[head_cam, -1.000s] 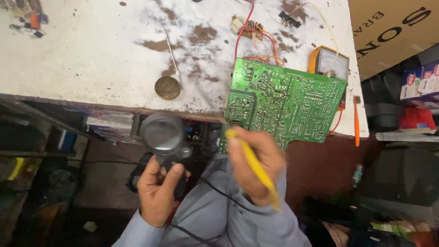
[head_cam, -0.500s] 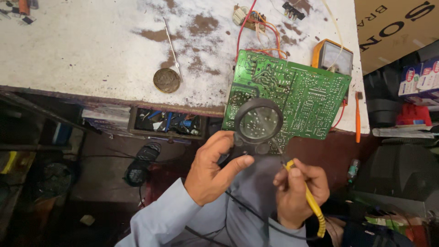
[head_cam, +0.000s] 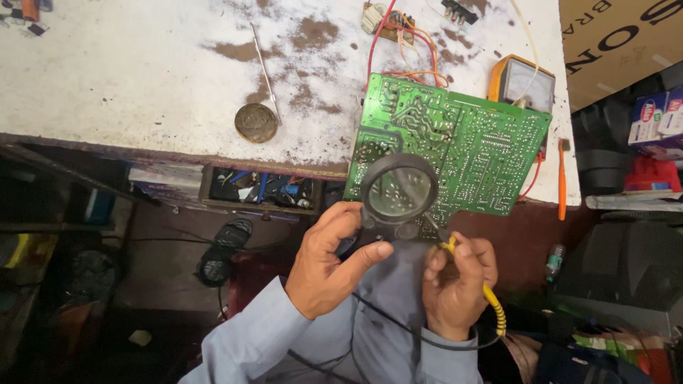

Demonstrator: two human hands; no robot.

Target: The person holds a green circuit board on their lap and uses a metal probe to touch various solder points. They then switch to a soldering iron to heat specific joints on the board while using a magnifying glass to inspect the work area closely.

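Observation:
My left hand (head_cam: 329,262) grips a black-rimmed magnifying glass (head_cam: 398,190) and holds its lens over the near left corner of a green circuit board (head_cam: 469,142). The board lies solder side up, overhanging the front edge of a stained white workbench (head_cam: 142,71). My right hand (head_cam: 455,284) holds a yellow-handled soldering iron (head_cam: 491,302), with its tip just below the lens near the board's front edge. Red and orange wires (head_cam: 398,43) run from the board's far edge toward a small component at the back.
A round brass tin (head_cam: 256,122) and a thin metal rod (head_cam: 265,62) lie on the bench left of the board. A yellow analog meter (head_cam: 521,82) sits behind the board. An orange tool (head_cam: 562,178) lies at the right edge. An open drawer (head_cam: 260,188) of parts sits under the bench.
My left hand brought the magnifying glass up from below the bench to over the board's near corner. My right hand dropped back from the board, then raised the iron tip toward the lens.

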